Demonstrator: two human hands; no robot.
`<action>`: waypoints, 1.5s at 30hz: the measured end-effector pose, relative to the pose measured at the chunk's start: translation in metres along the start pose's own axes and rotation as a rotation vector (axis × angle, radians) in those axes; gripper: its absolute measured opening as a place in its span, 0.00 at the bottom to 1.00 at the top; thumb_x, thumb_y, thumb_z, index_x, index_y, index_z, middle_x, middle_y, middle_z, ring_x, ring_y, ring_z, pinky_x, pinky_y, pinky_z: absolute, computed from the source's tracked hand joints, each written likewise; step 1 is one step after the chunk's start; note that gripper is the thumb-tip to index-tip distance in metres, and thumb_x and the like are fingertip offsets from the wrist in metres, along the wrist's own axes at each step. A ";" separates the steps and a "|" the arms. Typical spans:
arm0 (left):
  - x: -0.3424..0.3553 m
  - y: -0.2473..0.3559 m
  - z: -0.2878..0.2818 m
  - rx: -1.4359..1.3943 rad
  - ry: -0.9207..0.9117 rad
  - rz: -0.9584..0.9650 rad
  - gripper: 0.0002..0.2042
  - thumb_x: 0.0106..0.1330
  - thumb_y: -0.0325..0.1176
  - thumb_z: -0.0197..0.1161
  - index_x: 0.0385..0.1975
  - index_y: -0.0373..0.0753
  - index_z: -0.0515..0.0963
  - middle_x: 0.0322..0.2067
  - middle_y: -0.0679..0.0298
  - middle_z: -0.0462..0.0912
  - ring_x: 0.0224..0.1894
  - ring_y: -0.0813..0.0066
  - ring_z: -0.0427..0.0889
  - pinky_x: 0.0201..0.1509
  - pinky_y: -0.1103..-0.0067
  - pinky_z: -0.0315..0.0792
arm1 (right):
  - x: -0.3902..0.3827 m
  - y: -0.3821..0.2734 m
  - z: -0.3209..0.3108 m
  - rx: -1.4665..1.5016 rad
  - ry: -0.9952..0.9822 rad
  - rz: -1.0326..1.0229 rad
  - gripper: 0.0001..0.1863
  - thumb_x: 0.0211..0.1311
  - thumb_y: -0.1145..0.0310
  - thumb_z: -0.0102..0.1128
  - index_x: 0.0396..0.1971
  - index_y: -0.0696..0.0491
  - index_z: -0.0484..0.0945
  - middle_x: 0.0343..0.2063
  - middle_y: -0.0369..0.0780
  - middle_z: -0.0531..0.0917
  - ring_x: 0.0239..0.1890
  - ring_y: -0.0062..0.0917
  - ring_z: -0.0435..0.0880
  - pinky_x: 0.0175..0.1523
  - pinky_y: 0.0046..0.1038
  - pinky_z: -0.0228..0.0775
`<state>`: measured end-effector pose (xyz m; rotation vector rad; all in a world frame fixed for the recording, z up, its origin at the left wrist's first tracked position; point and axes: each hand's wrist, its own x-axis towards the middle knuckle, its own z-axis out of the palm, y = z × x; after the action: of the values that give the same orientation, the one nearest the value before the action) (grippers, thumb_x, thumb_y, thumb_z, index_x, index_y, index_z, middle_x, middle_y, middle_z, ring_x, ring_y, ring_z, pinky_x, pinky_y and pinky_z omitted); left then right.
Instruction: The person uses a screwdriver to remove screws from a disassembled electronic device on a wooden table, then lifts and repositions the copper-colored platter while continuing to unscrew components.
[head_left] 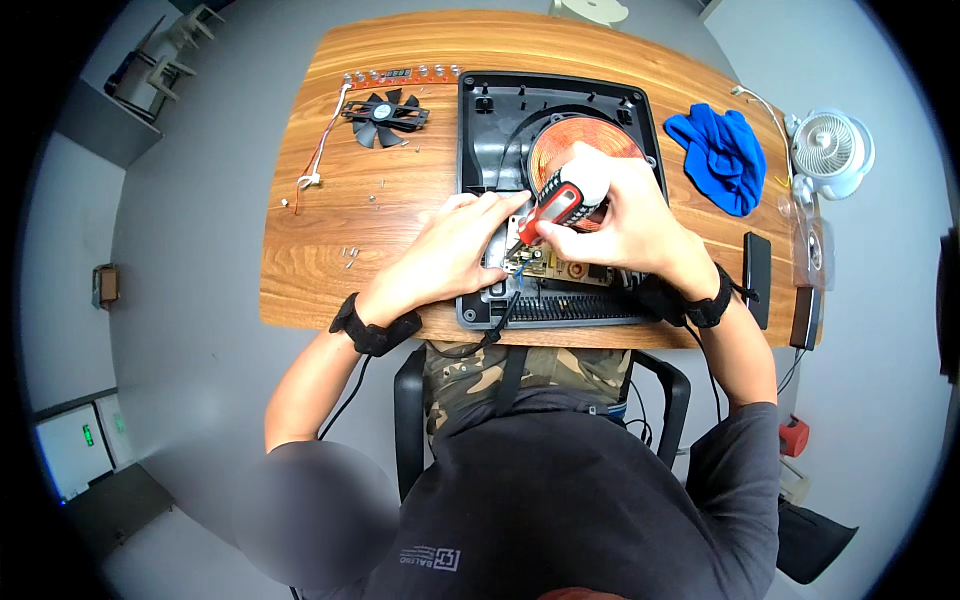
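An opened black appliance housing [500, 110] lies on the wooden table [320, 270], showing a copper coil [580, 140] and a circuit board [560, 268] at its near edge. My right hand [620, 215] grips a screwdriver with a red, black and white handle [560, 205], its tip down on the board. My left hand [455, 250] rests flat on the housing's left near corner, fingers reaching to the board beside the tip.
A loose black fan [385, 112] with red and white wires and a narrow control strip [400, 76] lie at the far left, small screws [352, 255] scattered near them. A blue cloth [720, 150], a white desk fan [828, 145] and a black phone [758, 275] sit on the right.
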<state>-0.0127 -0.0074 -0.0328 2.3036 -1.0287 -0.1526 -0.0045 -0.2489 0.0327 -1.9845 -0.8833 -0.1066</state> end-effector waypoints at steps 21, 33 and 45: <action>-0.003 -0.014 0.009 -0.079 0.046 0.103 0.44 0.47 0.26 0.76 0.69 0.33 0.66 0.59 0.50 0.78 0.64 0.54 0.77 0.73 0.62 0.63 | 0.005 -0.004 0.010 -0.008 -0.091 -0.028 0.17 0.52 0.65 0.77 0.35 0.55 0.78 0.25 0.42 0.84 0.28 0.33 0.87 0.33 0.30 0.77; -0.004 -0.015 0.010 -0.067 0.074 0.125 0.42 0.46 0.24 0.75 0.67 0.33 0.68 0.56 0.52 0.79 0.62 0.55 0.78 0.72 0.61 0.64 | 0.007 -0.008 0.012 -0.026 -0.142 -0.007 0.17 0.53 0.65 0.77 0.36 0.56 0.77 0.25 0.43 0.83 0.27 0.34 0.87 0.33 0.31 0.77; -0.005 -0.017 0.010 -0.015 0.072 0.128 0.39 0.45 0.27 0.75 0.64 0.35 0.70 0.57 0.55 0.77 0.62 0.56 0.76 0.73 0.61 0.63 | -0.007 -0.009 0.008 -0.076 -0.135 0.005 0.20 0.53 0.64 0.79 0.41 0.55 0.79 0.28 0.43 0.86 0.31 0.33 0.89 0.36 0.31 0.79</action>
<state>-0.0084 -0.0001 -0.0519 2.2050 -1.1300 -0.0254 -0.0172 -0.2443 0.0315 -2.0836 -0.9727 -0.0032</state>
